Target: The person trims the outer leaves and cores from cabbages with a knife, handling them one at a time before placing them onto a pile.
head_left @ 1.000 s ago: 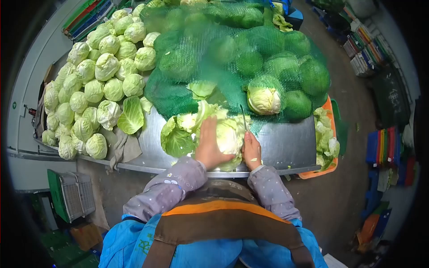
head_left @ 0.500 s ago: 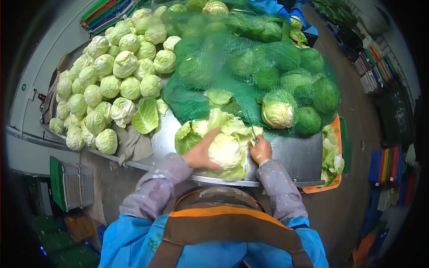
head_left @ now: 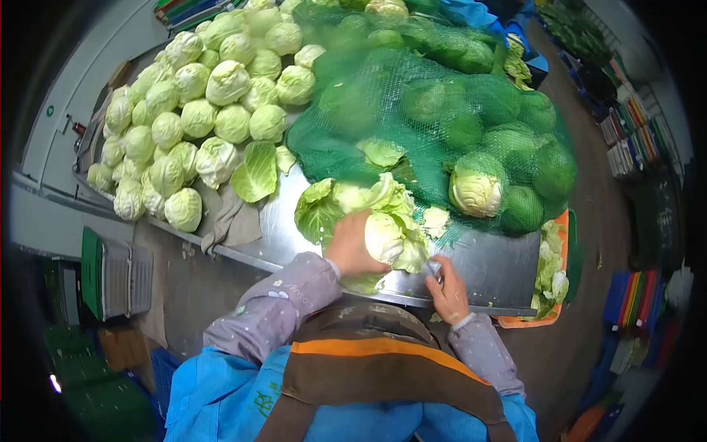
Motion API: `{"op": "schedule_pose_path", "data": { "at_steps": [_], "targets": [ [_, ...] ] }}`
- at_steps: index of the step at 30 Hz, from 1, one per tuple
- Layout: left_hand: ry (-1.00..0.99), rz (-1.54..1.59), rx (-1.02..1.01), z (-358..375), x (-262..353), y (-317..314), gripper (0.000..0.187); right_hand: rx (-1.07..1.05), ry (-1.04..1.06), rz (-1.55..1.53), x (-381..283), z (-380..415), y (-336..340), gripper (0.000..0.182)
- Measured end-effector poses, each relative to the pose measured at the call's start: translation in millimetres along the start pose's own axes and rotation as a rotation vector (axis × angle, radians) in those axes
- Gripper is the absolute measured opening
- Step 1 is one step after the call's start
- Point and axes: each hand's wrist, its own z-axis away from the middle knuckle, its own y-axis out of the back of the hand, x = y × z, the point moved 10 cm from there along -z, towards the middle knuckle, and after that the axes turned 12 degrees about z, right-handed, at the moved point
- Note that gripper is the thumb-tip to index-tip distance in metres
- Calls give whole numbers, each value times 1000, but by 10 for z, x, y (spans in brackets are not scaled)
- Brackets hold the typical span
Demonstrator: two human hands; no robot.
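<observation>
My left hand grips the left side of a pale cabbage near the front edge of the metal table. Loose outer leaves spread behind and to the left of the cabbage. On its right, my right hand is closed around a knife; most of the blade cannot be made out. A small pale cut piece of cabbage lies right of the leaves, by the edge of the green net.
Many trimmed cabbages are heaped at the left. A green net sack with cabbages covers the table's back and right. An orange crate of leaves stands off the right end. Another person's gloved hand is at the far right.
My right hand and the knife have moved away from the cabbage, toward me. The pale cut piece now lies apart from it. My left hand still holds the cabbage, which appears turned slightly.
</observation>
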Motion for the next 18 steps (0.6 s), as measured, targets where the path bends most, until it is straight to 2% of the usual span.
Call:
{"op": "schedule_pose_path", "data": {
  "at_steps": [1, 2, 5, 6, 7, 8, 9, 11, 13, 15, 16, 18],
  "targets": [
    [7, 1, 4, 6, -8, 6, 112, -69, 89, -8, -101, 62, -26, 38],
    [18, 1, 2, -3, -13, -4, 111, -51, 160, 32, -238, 103, 2, 28],
    [23, 0, -6, -8, -5, -39, 110, -116, 130, 131, -130, -11, -199, 24],
    [22, -4, -4, 0, -6, -29, 110, 22, 223, 82, -82, -51, -189, 25],
    [16, -5, 3, -14, -3, -11, 110, 28, 230, 84, 116, -138, -250, 25],
    [32, -8, -10, -17, -32, -25, 109, 31, -151, -437, 727, -234, -300, 27],
    [49, -10, -24, -5, -53, -45, 109, 30, -542, -952, 1020, -149, -434, 30],
    [41, 3, -24, -5, -23, -4, 107, 117, -511, -929, 933, -145, -292, 29],
    [46, 15, -48, 17, -19, -37, 106, -85, -133, -498, 390, -183, -270, 33],
    [39, -13, -30, 2, -7, -35, 106, 385, 374, -227, -605, -134, 362, 45],
    [40, -17, -26, -4, -22, -29, 106, 385, 379, -231, -705, -303, 359, 45],
    [-80, -76, -55, 4, 20, -80, 108, 325, 289, 27, -753, -602, 185, 56]
  ]
}}
